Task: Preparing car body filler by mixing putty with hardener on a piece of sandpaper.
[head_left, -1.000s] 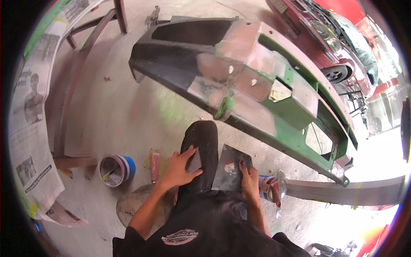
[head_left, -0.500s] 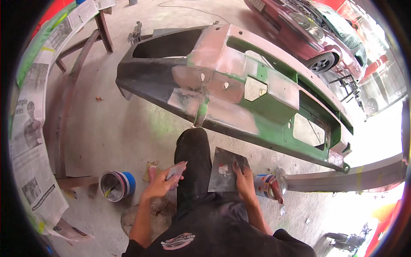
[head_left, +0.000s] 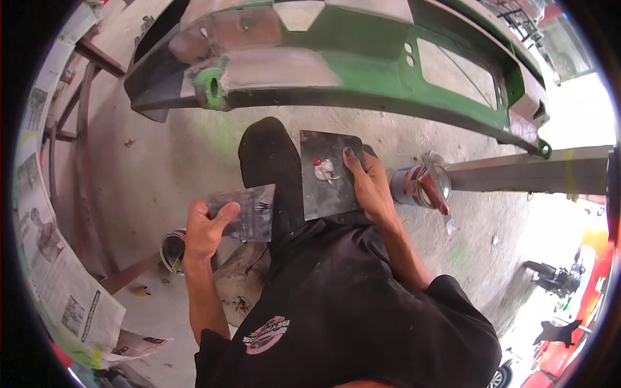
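Observation:
My left hand (head_left: 204,227) grips a smeared, grey rectangular putty spreader (head_left: 251,216), thumb on its upper face. Beside it, my right hand (head_left: 372,187) holds a dark flat mixing board (head_left: 317,202) by its right side, over my thigh. On the board lies a blob of whitish putty (head_left: 325,172), with a small red dab (head_left: 317,161) at its upper left edge. The spreader is apart from the board. Ahead stands a large bumper (head_left: 381,77) in green, black and pinkish patches.
Right of the board, a paint can (head_left: 406,183) carries a reddish tube (head_left: 435,191) on top. Another can (head_left: 173,252) is partly hidden behind my left hand. A grey beam (head_left: 517,171) lies at right; newspaper-covered edging (head_left: 48,239) runs along the left. A rough block (head_left: 240,278) sits below me.
The view has tilted downward, so the bumper sits higher and the car is gone. The spreader, earlier turned nearly edge-on, now shows its broad face; a red dab shows beside the putty.

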Motion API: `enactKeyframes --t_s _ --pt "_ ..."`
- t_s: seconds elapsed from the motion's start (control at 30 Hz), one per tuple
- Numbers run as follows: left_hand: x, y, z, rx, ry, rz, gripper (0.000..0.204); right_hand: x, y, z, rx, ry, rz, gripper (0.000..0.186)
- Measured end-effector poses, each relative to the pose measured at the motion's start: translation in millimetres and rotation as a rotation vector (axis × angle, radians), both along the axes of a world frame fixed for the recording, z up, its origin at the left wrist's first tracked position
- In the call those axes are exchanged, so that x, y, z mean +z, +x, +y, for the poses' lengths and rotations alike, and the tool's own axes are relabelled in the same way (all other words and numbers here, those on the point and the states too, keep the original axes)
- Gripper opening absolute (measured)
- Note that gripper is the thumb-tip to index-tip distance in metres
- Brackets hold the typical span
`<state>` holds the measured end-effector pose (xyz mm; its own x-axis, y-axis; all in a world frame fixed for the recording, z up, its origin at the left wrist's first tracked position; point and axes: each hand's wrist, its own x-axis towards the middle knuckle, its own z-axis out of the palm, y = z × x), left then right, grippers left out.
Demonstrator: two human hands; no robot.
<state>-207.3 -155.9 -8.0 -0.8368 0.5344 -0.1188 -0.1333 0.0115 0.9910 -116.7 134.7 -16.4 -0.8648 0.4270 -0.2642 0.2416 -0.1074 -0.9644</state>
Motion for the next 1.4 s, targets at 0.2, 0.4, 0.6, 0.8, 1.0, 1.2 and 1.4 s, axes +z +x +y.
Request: enactKeyframes --t_s 0.2,0.4,0.6,0.8,1.0,1.2,1.4 --pt "80 27 57 -0.073 -0.348 0.382 0.014 -1 15 -1 -0.021 -0.070 0.037 0.043" --pt "91 38 81 -0.202 -0.462 1.003 0.036 2 26 -1 -0.018 -0.018 0.045 0.046" --pt "91 40 95 -0.301 -0.561 1.196 0.046 11 33 -5 -0.039 0.044 0.105 0.047" --pt "79 45 106 -0.277 -0.661 1.281 0.040 4 34 -9 -0.084 0.040 0.148 0.045" --pt "71 48 109 -0.332 -0.584 1.218 0.041 -4 35 -8 -0.058 0.098 0.103 0.041" --pt "76 52 107 -0.428 -0.582 1.190 0.049 5 37 -11 -0.032 0.102 0.067 0.040" --pt "73 51 103 -0.420 -0.618 1.362 0.036 0 35 -13 -0.073 0.164 0.068 0.044"
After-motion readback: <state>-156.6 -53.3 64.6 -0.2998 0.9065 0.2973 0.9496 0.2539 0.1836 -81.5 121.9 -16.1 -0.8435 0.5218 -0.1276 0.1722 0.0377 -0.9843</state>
